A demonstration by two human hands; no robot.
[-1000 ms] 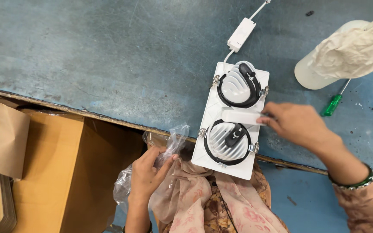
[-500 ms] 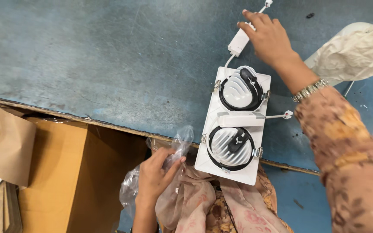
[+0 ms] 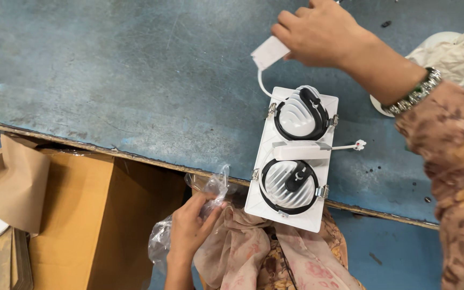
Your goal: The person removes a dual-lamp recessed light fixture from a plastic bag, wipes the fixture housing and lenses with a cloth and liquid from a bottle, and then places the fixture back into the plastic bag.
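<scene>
Right hand on white driver box

1. Your right hand covers the far end of the small white box — its fingertips run off the top edge.
2. Your left hand hides part of the clear bag — its contents can't be told.

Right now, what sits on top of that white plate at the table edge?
On the white plate sit two round ribbed lamp backs and a white bar between them. Its underside is hidden.
</scene>
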